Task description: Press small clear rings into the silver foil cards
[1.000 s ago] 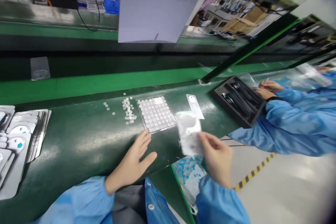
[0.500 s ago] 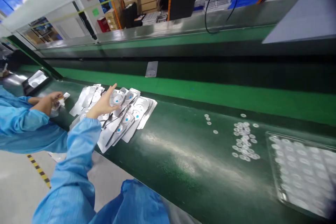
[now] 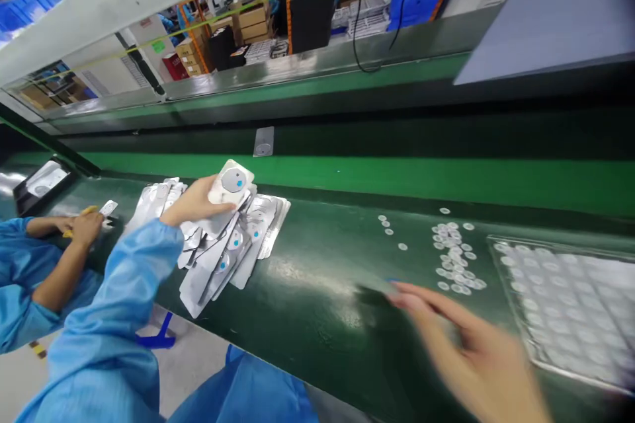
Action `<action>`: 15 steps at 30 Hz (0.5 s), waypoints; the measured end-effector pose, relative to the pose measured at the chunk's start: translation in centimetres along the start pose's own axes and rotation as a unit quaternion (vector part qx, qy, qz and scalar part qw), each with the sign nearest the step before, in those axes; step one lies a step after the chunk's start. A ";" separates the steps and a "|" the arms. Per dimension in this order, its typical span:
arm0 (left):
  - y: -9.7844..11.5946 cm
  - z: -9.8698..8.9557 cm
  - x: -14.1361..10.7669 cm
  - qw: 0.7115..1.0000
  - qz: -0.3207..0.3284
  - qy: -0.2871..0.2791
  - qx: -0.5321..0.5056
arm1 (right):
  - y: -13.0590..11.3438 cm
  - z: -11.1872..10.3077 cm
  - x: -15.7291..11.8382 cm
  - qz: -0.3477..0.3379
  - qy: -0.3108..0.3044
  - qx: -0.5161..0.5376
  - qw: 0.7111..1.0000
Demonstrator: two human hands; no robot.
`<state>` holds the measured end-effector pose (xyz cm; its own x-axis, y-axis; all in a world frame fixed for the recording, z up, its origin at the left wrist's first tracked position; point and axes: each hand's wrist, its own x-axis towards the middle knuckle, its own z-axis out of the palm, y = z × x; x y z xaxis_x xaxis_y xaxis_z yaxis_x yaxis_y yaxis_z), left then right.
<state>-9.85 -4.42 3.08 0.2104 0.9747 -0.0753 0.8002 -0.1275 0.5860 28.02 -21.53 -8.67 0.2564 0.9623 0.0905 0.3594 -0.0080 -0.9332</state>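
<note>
My left hand (image 3: 201, 201) grips a flat silver plate (image 3: 234, 180) with a round grey disc and a blue dot, raised over the pile. Beneath it, overlapping silver plates (image 3: 241, 244), several with blue dots, are heaped on the green bench (image 3: 307, 291). My right hand (image 3: 461, 344) is blurred over the bench at the lower right, thumb and forefinger together at the tips; something small and bluish shows there, too smeared to name. Beyond that hand lie scattered small white rings (image 3: 454, 258), and a clear tray (image 3: 560, 310) of similar rings stands at the right.
A co-worker's hands (image 3: 84, 225) hold a small piece at the left, near a black tray (image 3: 42, 185). One silver plate (image 3: 263, 141) lies on the green strip (image 3: 372, 178) behind the bench. A slanted pole (image 3: 49, 142) rises at the left.
My left hand has lifted a plate from the pile and tilted it up. My right hand has come into view at the lower right. The camera view has shifted slightly.
</note>
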 end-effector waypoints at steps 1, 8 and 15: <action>1.2 2.3 -1.0 0.998 0.020 -0.008 -0.058 | -1.2 1.4 -0.1 -0.001 -0.051 0.036 0.998; 7.9 17.4 -7.6 0.896 -0.032 -0.125 -0.424 | -3.1 5.3 -0.4 0.030 -0.202 0.177 0.963; 9.4 23.0 -6.8 0.829 -0.114 -0.114 -0.535 | 0.2 2.0 -1.7 -0.177 0.000 -0.048 0.983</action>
<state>9.16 -16.42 -9.44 0.3202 0.8752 -0.3625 -0.0966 0.4108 0.9066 25.84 -22.65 -9.66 0.0993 0.9098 0.4029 0.5096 0.3013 -0.8059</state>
